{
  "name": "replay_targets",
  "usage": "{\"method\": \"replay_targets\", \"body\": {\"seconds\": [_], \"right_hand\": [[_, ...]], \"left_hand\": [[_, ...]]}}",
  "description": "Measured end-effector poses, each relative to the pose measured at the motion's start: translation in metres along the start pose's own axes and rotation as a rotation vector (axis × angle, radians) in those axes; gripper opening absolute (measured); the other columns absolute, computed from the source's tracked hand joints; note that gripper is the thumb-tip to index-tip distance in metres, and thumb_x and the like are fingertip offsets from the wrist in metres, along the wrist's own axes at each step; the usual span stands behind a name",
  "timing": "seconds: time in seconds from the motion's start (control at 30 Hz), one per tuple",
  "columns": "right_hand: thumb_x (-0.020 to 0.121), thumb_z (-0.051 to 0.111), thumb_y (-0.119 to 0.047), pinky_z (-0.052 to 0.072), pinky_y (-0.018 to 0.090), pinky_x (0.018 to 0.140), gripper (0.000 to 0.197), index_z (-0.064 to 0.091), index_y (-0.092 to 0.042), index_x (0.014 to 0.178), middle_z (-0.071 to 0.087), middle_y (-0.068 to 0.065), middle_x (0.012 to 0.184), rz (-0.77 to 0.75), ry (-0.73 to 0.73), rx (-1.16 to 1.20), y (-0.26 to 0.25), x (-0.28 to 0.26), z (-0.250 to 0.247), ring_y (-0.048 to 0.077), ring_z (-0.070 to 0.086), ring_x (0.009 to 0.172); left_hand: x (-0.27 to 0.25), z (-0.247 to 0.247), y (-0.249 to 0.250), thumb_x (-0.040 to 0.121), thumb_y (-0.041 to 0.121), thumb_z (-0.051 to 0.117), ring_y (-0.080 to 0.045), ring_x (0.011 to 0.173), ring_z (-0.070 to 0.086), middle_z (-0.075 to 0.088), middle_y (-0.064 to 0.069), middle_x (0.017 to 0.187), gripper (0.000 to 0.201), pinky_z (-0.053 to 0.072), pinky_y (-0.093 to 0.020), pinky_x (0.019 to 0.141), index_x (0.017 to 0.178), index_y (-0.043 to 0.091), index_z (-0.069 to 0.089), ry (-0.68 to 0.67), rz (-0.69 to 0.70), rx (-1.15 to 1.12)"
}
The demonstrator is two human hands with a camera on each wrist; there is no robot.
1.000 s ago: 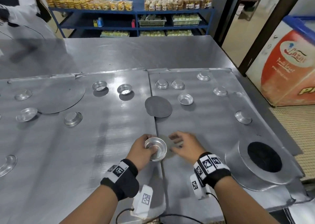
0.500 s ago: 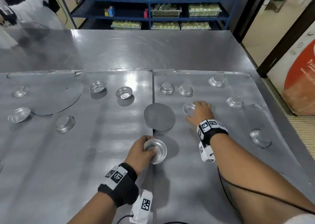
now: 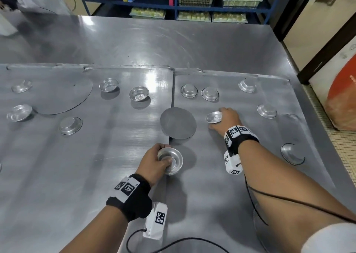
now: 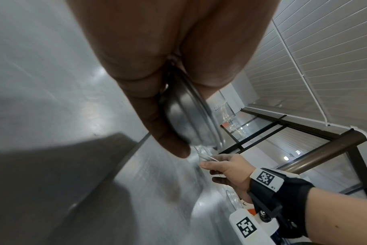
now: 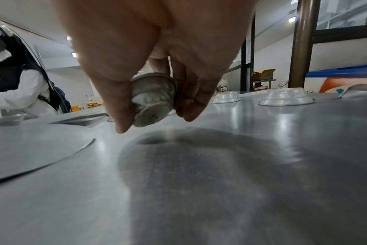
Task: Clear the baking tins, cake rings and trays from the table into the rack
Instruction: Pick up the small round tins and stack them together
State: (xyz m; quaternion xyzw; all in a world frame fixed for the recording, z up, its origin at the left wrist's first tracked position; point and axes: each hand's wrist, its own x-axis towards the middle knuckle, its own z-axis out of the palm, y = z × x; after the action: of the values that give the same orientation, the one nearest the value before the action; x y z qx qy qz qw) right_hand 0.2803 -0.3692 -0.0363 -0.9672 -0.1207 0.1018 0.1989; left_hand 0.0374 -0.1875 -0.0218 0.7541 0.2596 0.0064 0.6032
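My left hand grips a small round metal tin at the table's middle front, thumb inside its rim; the left wrist view shows that tin edge-on between thumb and fingers. My right hand pinches a second small tin, lifted and tilted just above the right tray. In the right wrist view this tin hangs clear of the surface between my fingertips. Several more small tins lie scattered over both trays, some upside down, some upright.
A small flat metal disc lies between my hands; a larger disc lies on the left tray. Blue shelving with packed goods stands behind the table. A person in white works at the far left. An orange freezer stands to the right.
My right hand reached forward from beside the left hand to the tin right of the small disc, closed on it and lifted it. The left hand kept holding its tin.
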Motion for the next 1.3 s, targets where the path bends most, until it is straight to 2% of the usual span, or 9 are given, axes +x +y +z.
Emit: {"method": "replay_targets", "body": {"seconds": [0.1, 0.23, 0.37, 0.5, 0.73, 0.8, 0.9, 1.13, 1.3], "right_hand": [[0.064, 0.082, -0.032, 0.036, 0.025, 0.071, 0.042, 0.061, -0.011, 0.094, 0.062, 0.013, 0.103, 0.014, 0.06, 0.061, -0.005, -0.018, -0.002, 0.034, 0.059, 0.101], [0.066, 0.087, -0.03, 0.042, 0.03, 0.095, 0.071, 0.059, -0.009, 0.128, 0.058, 0.013, 0.126, -0.016, 0.089, 0.145, -0.022, -0.059, -0.014, 0.031, 0.055, 0.12], [0.062, 0.091, -0.028, 0.04, 0.027, 0.102, 0.079, 0.059, -0.011, 0.132, 0.058, 0.007, 0.13, -0.098, 0.111, 0.246, -0.048, -0.117, -0.017, 0.026, 0.056, 0.12], [0.061, 0.093, -0.026, 0.037, 0.018, 0.098, 0.079, 0.06, -0.014, 0.132, 0.058, 0.002, 0.13, -0.17, 0.077, 0.33, -0.071, -0.176, -0.011, 0.018, 0.057, 0.117], [0.065, 0.09, -0.03, 0.037, 0.019, 0.108, 0.082, 0.056, -0.017, 0.138, 0.053, -0.009, 0.135, -0.291, -0.034, 0.411, -0.089, -0.24, 0.008, 0.005, 0.051, 0.123], [0.066, 0.09, -0.033, 0.036, 0.02, 0.11, 0.083, 0.054, -0.019, 0.14, 0.052, -0.01, 0.136, -0.304, -0.046, 0.419, -0.091, -0.247, 0.015, 0.005, 0.05, 0.125], [0.067, 0.089, -0.036, 0.038, 0.024, 0.111, 0.083, 0.054, -0.017, 0.14, 0.052, -0.007, 0.137, -0.303, -0.053, 0.443, -0.092, -0.253, 0.023, 0.006, 0.051, 0.125], [0.069, 0.081, -0.053, 0.039, 0.029, 0.111, 0.086, 0.048, -0.027, 0.144, 0.052, -0.014, 0.14, -0.342, -0.15, 0.46, -0.082, -0.252, 0.029, -0.001, 0.047, 0.129], [0.062, 0.086, -0.03, 0.043, 0.025, 0.107, 0.087, 0.052, -0.027, 0.142, 0.059, -0.013, 0.134, -0.307, -0.274, 0.435, -0.063, -0.233, 0.014, 0.001, 0.054, 0.124]], "left_hand": [[-0.005, -0.005, -0.003, 0.081, -0.002, 0.066, -0.013, 0.082, 0.066, 0.071, 0.002, 0.09, 0.028, 0.051, -0.028, 0.074, 0.102, 0.017, 0.064, -0.013, 0.018, 0.018], [-0.011, -0.015, -0.004, 0.076, 0.008, 0.067, -0.013, 0.081, 0.065, 0.069, 0.002, 0.089, 0.031, 0.053, -0.031, 0.074, 0.106, 0.015, 0.065, -0.05, 0.032, 0.009], [-0.017, -0.023, -0.004, 0.08, 0.001, 0.064, -0.019, 0.077, 0.064, 0.069, -0.001, 0.084, 0.027, 0.053, -0.038, 0.072, 0.104, 0.012, 0.065, -0.074, -0.03, -0.082], [-0.022, -0.03, -0.007, 0.087, 0.02, 0.065, -0.026, 0.084, 0.067, 0.073, -0.01, 0.093, 0.015, 0.056, -0.048, 0.082, 0.1, 0.014, 0.068, -0.086, -0.091, -0.182], [-0.041, -0.038, -0.004, 0.085, 0.06, 0.062, -0.027, 0.091, 0.071, 0.073, -0.01, 0.1, 0.05, 0.058, -0.044, 0.081, 0.102, 0.013, 0.069, -0.185, -0.098, -0.239], [-0.046, -0.037, -0.001, 0.079, 0.055, 0.069, -0.024, 0.084, 0.069, 0.073, -0.008, 0.093, 0.049, 0.057, -0.04, 0.074, 0.101, 0.011, 0.067, -0.236, -0.075, -0.237], [-0.046, -0.033, -0.001, 0.068, 0.037, 0.076, -0.026, 0.084, 0.069, 0.074, -0.01, 0.095, 0.046, 0.056, -0.046, 0.081, 0.103, 0.01, 0.065, -0.279, -0.043, -0.152], [-0.034, -0.028, -0.008, 0.067, 0.015, 0.062, -0.027, 0.087, 0.067, 0.071, -0.012, 0.095, 0.04, 0.055, -0.047, 0.083, 0.106, 0.009, 0.062, -0.367, 0.006, -0.068], [-0.026, -0.017, -0.005, 0.079, 0.003, 0.054, -0.024, 0.085, 0.065, 0.07, -0.01, 0.091, 0.026, 0.053, -0.041, 0.077, 0.102, 0.01, 0.064, -0.387, 0.008, -0.046]]}}
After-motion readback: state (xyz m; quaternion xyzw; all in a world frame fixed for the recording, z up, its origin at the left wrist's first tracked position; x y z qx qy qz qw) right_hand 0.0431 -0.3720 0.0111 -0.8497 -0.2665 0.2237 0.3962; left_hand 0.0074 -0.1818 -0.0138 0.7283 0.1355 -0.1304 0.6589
